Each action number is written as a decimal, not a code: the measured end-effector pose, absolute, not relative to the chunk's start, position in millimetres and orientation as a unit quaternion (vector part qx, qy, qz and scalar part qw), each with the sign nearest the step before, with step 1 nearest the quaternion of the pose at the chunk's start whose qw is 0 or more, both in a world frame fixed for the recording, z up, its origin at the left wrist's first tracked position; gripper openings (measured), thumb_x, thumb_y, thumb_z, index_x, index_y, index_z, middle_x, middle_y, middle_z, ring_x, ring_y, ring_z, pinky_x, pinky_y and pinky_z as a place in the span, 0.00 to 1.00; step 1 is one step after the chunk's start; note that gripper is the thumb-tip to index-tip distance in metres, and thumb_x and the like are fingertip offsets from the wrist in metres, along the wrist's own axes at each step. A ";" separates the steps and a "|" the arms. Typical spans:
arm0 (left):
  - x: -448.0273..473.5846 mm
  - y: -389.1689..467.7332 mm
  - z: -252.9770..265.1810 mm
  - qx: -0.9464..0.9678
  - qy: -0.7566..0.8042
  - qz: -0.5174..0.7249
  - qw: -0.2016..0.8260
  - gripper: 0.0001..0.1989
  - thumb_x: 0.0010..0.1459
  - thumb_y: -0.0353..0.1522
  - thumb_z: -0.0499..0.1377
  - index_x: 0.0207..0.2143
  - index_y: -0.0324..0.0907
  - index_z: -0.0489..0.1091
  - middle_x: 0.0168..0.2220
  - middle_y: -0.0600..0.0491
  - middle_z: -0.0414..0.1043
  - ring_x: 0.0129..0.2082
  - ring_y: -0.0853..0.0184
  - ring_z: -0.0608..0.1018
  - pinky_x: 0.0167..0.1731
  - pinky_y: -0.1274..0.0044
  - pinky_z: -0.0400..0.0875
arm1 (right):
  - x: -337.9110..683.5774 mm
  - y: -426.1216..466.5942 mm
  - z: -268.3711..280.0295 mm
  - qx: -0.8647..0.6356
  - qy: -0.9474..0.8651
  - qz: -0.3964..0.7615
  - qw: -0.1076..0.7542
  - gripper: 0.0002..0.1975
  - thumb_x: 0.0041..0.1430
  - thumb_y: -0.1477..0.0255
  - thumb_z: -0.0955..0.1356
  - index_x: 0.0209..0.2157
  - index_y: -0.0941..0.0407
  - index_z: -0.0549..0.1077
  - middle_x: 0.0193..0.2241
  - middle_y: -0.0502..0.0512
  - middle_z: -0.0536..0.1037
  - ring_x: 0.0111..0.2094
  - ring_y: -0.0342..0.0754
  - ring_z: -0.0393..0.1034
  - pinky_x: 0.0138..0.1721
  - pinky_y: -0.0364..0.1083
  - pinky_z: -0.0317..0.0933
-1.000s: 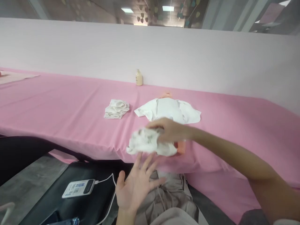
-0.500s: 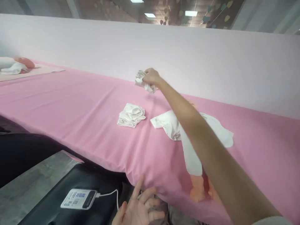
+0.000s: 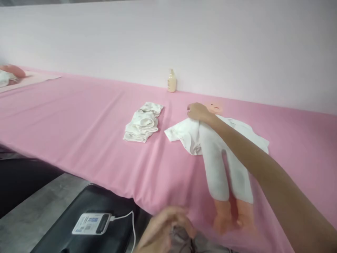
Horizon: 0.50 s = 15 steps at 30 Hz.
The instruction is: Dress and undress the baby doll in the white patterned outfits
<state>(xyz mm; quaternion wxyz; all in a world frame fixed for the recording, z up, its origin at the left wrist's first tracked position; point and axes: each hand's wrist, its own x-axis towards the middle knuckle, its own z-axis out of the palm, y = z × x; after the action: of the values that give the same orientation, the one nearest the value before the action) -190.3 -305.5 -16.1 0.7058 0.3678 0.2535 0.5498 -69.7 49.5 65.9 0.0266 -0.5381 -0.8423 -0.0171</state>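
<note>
While the head view shows the right hand point(image 3: 198, 111) above the upper body of a doll point(image 3: 221, 214), its fingers are curled inward, and I cannot tell whether that grip has hold of any fabric, touches it or only hangs over it. The doll lies on the pink tabletop point(image 3: 92, 116), in the right part, its head toward the back edge and its feet by the near edge. The right forearm crosses it at a slant, hiding much of the trunk and part of one leg, and only a little of the head shows past the wrist. Its white leggings point(image 3: 214, 168) are visible lower down; a white top point(image 3: 185, 130) spreads out to both sides, and how it lies across the chest is covered.

The left hand point(image 3: 160, 230) is blurred and cut off by the bottom of the view, short of the tabletop's near edge. Its grip is loosely bent, with a gap, and nothing shows in it.

Left of the doll and apart from it lie folded white cloths point(image 3: 143, 123), overlapping, so their number is hard to make out. A bottle point(image 3: 171, 82) stands upright at the back edge; its label is too small to read. Farther left along that edge, a second doll point(image 3: 15, 71) on a mat point(image 3: 39, 78) is cut off by the side of the view. Below the near edge, a white device point(image 3: 91, 224) with a cable point(image 3: 133, 225) rests on a black seat point(image 3: 110, 196).
</note>
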 end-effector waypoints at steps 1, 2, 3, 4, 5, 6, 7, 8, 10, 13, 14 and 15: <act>-184.5 -294.1 -4.4 0.395 0.283 0.547 0.682 0.19 0.56 0.37 0.59 0.50 0.42 0.71 0.39 0.44 0.74 0.40 0.56 0.74 0.44 0.68 0.65 | -52.7 46.3 61.2 -0.541 -0.841 -0.021 0.023 0.17 0.57 0.75 0.61 0.48 0.61 0.69 0.45 0.64 0.74 0.46 0.56 0.69 0.44 0.50 0.62; -177.4 -278.8 6.4 0.413 0.306 0.559 0.651 0.19 0.56 0.35 0.59 0.51 0.43 0.69 0.40 0.45 0.74 0.42 0.56 0.74 0.45 0.68 0.65 | -39.2 42.0 54.9 -0.538 -0.842 -0.029 0.028 0.17 0.58 0.75 0.61 0.48 0.62 0.69 0.45 0.64 0.74 0.45 0.55 0.69 0.44 0.49 0.62; -168.9 -259.2 15.6 0.422 0.332 0.581 0.612 0.22 0.55 0.33 0.59 0.54 0.46 0.66 0.43 0.46 0.73 0.44 0.57 0.73 0.46 0.69 0.65 | -29.4 37.2 47.6 -0.532 -0.845 -0.039 0.039 0.17 0.58 0.74 0.60 0.48 0.63 0.68 0.45 0.65 0.74 0.45 0.55 0.69 0.45 0.50 0.61; -159.7 -235.4 22.7 0.426 0.362 0.604 0.568 0.26 0.55 0.32 0.59 0.57 0.49 0.62 0.47 0.48 0.71 0.47 0.58 0.72 0.47 0.69 0.65 | -23.1 32.4 40.2 -0.527 -0.846 -0.052 0.056 0.17 0.59 0.73 0.60 0.48 0.64 0.67 0.45 0.66 0.73 0.45 0.56 0.68 0.45 0.50 0.61; -150.2 -208.0 27.0 0.430 0.395 0.621 0.523 0.29 0.55 0.33 0.59 0.59 0.50 0.58 0.49 0.49 0.69 0.50 0.58 0.70 0.49 0.69 0.64 | -19.8 28.2 33.4 -0.526 -0.844 -0.064 0.078 0.17 0.60 0.73 0.60 0.48 0.66 0.66 0.46 0.67 0.72 0.46 0.56 0.67 0.46 0.50 0.60; -141.0 -178.0 28.2 0.431 0.431 0.635 0.475 0.30 0.56 0.34 0.57 0.61 0.50 0.54 0.52 0.49 0.67 0.53 0.59 0.68 0.52 0.68 0.62 | -18.6 24.9 27.9 -0.531 -0.838 -0.074 0.099 0.18 0.60 0.72 0.59 0.49 0.67 0.66 0.47 0.69 0.70 0.46 0.56 0.66 0.46 0.50 0.60; -132.7 -146.9 26.3 0.435 0.465 0.648 0.418 0.31 0.56 0.34 0.56 0.62 0.48 0.51 0.54 0.48 0.65 0.54 0.60 0.67 0.54 0.68 0.60 | -18.8 22.7 24.0 -0.537 -0.831 -0.081 0.117 0.18 0.61 0.73 0.58 0.48 0.68 0.65 0.48 0.71 0.69 0.47 0.57 0.65 0.46 0.50 0.60; -125.6 -116.3 21.6 0.446 0.504 0.641 0.368 0.32 0.56 0.33 0.55 0.62 0.45 0.50 0.56 0.47 0.63 0.56 0.61 0.65 0.56 0.68 0.58 | -19.5 21.6 21.7 -0.540 -0.828 -0.085 0.129 0.17 0.61 0.75 0.57 0.48 0.69 0.66 0.47 0.72 0.69 0.48 0.57 0.64 0.46 0.50 0.59; -115.9 -62.6 6.1 0.472 0.599 0.584 0.278 0.31 0.56 0.32 0.54 0.61 0.41 0.50 0.58 0.44 0.60 0.59 0.60 0.62 0.58 0.67 0.54 | -20.8 22.2 21.2 -0.532 -0.833 -0.087 0.127 0.16 0.60 0.79 0.55 0.44 0.68 0.69 0.45 0.72 0.71 0.50 0.57 0.63 0.47 0.50 0.59; -110.0 -12.3 -19.8 0.570 0.680 0.444 0.126 0.22 0.58 0.37 0.53 0.55 0.43 0.61 0.57 0.46 0.62 0.60 0.57 0.60 0.62 0.60 0.39 | -20.2 26.3 24.3 -0.543 -0.829 -0.078 0.109 0.18 0.59 0.82 0.54 0.40 0.66 0.72 0.41 0.71 0.73 0.49 0.56 0.64 0.47 0.49 0.58; -109.5 -3.7 -26.6 0.584 0.690 0.419 0.087 0.21 0.59 0.38 0.52 0.54 0.44 0.63 0.56 0.46 0.64 0.59 0.57 0.60 0.62 0.60 0.37 | -19.9 27.6 24.8 -0.554 -0.824 -0.072 0.099 0.18 0.59 0.82 0.54 0.42 0.67 0.71 0.42 0.71 0.72 0.47 0.55 0.65 0.47 0.48 0.58; -109.4 1.6 -32.1 0.589 0.697 0.404 0.056 0.19 0.60 0.39 0.51 0.52 0.45 0.64 0.55 0.47 0.65 0.58 0.57 0.61 0.61 0.60 0.37 | -19.8 28.5 24.9 -0.564 -0.818 -0.066 0.091 0.18 0.60 0.81 0.53 0.43 0.67 0.71 0.43 0.71 0.72 0.47 0.55 0.66 0.47 0.48 0.59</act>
<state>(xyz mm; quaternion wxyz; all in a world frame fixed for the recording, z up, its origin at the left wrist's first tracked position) -109.4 1.6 -32.1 0.0564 0.5895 0.6972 0.4040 -19.8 28.5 24.9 0.0913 -0.5643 -0.8179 -0.0656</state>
